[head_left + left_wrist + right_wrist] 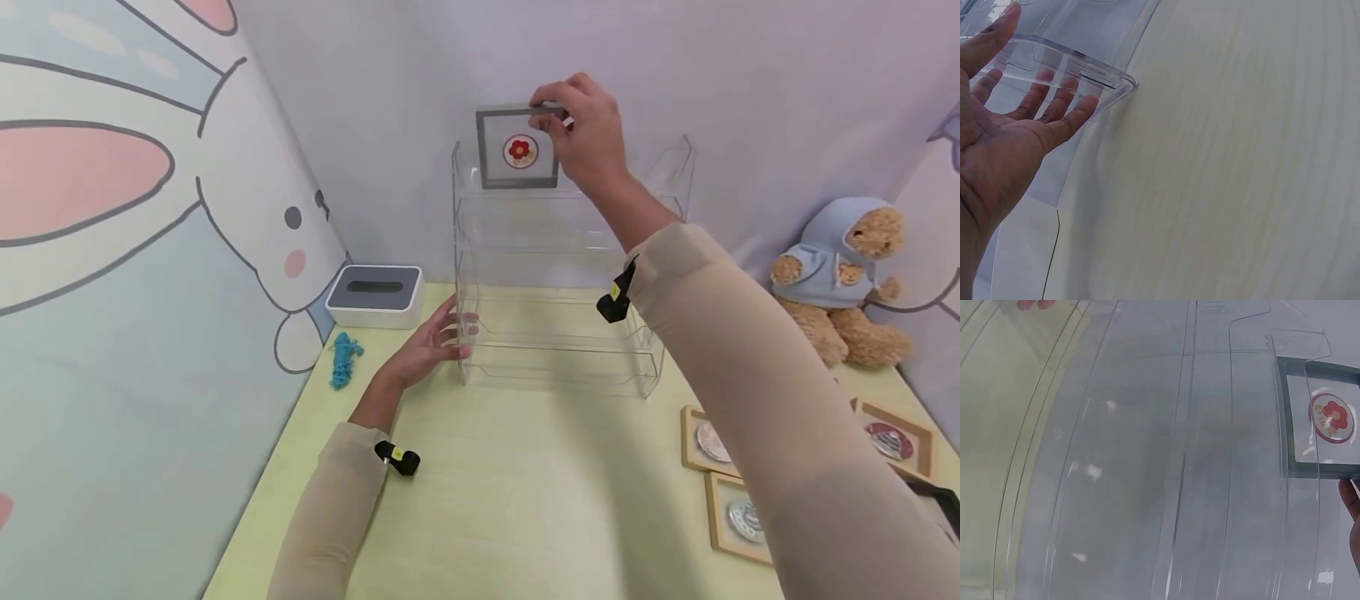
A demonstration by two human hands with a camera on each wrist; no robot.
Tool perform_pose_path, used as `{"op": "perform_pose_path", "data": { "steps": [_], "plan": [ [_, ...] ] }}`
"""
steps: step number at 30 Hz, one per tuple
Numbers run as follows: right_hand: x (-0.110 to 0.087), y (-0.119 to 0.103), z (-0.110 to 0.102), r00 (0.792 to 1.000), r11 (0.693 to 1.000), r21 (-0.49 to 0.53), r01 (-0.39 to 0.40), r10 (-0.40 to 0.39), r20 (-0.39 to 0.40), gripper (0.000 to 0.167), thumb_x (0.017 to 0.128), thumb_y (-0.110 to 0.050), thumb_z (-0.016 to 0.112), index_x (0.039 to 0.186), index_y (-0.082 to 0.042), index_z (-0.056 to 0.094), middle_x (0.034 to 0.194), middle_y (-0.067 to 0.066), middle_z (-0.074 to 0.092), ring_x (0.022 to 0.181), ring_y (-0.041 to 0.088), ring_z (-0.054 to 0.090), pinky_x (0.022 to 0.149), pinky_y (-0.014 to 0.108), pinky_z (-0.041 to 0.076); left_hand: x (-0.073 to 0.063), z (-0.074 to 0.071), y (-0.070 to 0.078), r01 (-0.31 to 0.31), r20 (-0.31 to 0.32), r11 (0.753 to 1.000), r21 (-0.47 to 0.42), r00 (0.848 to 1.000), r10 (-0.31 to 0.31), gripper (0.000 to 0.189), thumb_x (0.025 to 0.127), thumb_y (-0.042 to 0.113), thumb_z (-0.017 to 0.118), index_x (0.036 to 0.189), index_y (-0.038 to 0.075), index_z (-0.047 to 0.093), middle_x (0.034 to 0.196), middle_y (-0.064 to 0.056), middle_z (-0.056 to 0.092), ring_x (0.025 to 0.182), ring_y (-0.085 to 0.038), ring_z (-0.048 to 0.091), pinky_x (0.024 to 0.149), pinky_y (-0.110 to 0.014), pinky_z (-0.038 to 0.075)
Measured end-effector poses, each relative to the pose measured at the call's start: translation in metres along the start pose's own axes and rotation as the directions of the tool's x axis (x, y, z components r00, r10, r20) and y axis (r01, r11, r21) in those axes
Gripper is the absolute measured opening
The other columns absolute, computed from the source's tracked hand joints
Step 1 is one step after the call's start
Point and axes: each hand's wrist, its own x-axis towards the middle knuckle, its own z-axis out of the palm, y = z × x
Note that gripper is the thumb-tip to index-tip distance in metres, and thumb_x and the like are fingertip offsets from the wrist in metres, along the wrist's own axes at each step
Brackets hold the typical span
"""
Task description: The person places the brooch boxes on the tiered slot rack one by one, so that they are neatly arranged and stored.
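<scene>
- The right hand (588,133) grasps a square grey-green frame (517,177) by its top right corner, fingers and thumb pinching the edge.
- That frame, with a round badge (521,152) bearing a red flower at its centre, is upright at the top tier of a clear, stepped plastic rack (551,251); whether its lower edge rests on the tier cannot be told.
- The left hand (427,346) touches the rack's left side low down, its fingers spread and relaxed rather than clenched.
- The rack stands on a pale yellow surface (510,492) near the back wall.
- Left of the rack are a white tissue box with a grey lid (375,298) and, nearer the person, a bundle of bright blue cord (342,360).
- On the right sits a brown teddy bear in a pale blue hoodie (836,267).
- In front of it lie light wooden frames holding round badges (718,512), partly hidden by the right sleeve (772,392).
</scene>
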Motion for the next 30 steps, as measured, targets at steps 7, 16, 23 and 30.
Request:
{"op": "perform_pose_path", "data": {
  "steps": [7,16,23,30],
  "plan": [
    [0.003,-0.003,0.004,1.000,0.999,0.043,-0.011,0.012,-0.009,0.023,0.110,-0.018,0.067,0.130,-0.016,0.079,0.109,-0.018,0.034,0.115,0.013,0.069,0.100,0.016,0.056,-0.002,-0.002,0.001,0.000,-0.004,1.000,-0.013,1.000,0.000,0.108,0.100,-0.003,0.073,0.179,0.037,0.011,0.174,-0.017,0.039,0.162,-0.045,0.040,0.128,-0.069,0.037],
    [0.002,-0.002,0.002,0.999,1.000,0.026,0.008,-0.009,0.031,0.031,0.109,-0.024,0.070,0.139,-0.016,0.075,0.119,-0.005,0.047,0.114,0.013,0.063,0.096,0.021,0.055,-0.002,-0.002,-0.003,0.004,-0.005,1.000,0.015,1.000,-0.004,0.107,0.100,0.001,0.074,0.178,0.040,0.012,0.174,-0.014,0.041,0.162,-0.043,0.041,0.128,-0.069,0.037],
    [-0.007,0.009,-0.031,0.996,0.996,-0.070,0.048,-0.043,0.076,0.059,0.102,-0.042,0.078,0.157,-0.025,0.062,0.147,0.008,0.056,0.133,0.021,0.057,0.113,0.032,0.055,0.000,0.001,-0.001,0.002,0.004,1.000,0.012,1.000,-0.002,0.108,0.099,0.002,0.075,0.178,0.042,0.012,0.174,-0.014,0.042,0.162,-0.043,0.041,0.128,-0.069,0.036],
    [-0.030,0.038,-0.080,0.990,0.982,-0.132,0.133,-0.126,0.057,0.062,0.104,-0.043,0.078,0.160,-0.025,0.060,0.153,0.012,0.059,0.134,0.027,0.058,0.111,0.032,0.053,0.000,-0.002,-0.001,-0.001,0.012,1.000,0.009,1.000,0.001,0.107,0.101,-0.002,0.073,0.178,0.040,0.012,0.174,-0.017,0.040,0.162,-0.044,0.040,0.128,-0.067,0.038]
  ]
}}
